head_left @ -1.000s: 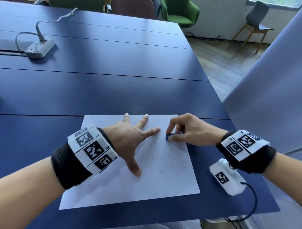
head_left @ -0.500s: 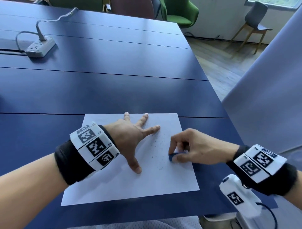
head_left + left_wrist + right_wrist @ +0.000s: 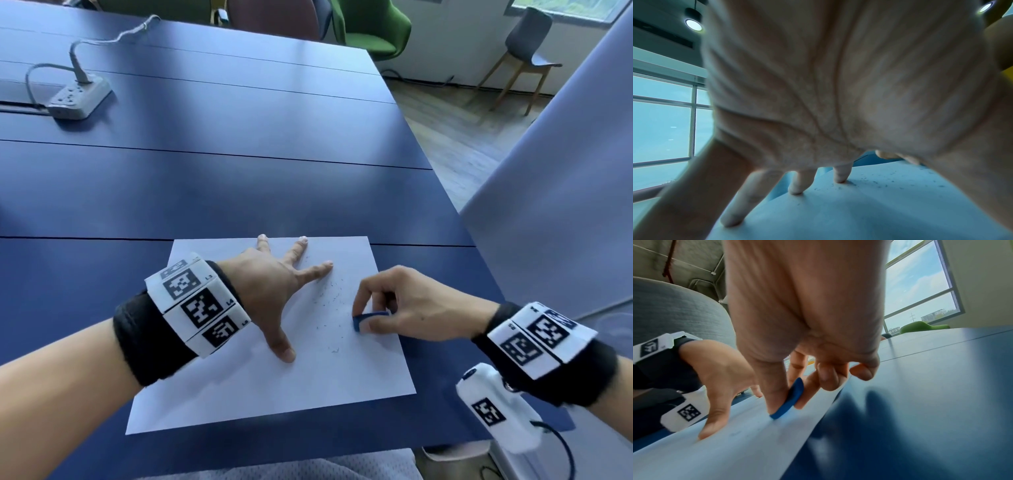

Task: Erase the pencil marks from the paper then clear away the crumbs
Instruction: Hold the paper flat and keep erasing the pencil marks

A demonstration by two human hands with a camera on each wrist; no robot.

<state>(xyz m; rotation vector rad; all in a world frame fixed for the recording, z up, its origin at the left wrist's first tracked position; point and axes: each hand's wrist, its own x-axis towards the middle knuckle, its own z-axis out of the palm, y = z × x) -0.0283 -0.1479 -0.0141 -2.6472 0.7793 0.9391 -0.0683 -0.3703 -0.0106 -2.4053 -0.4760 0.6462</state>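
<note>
Blue eraser (image 3: 368, 320) now nearer paper's (image 3: 239, 394) edge

The left wrist band (image 3: 198, 305), left of centre in the head view, carries small labels "L3" and "L4" beside its square black-and-white code markers; no other text is legible.

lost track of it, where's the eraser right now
In the head view, the blue eraser is pinched in the right hand, touching the paper near its right edge.
</note>
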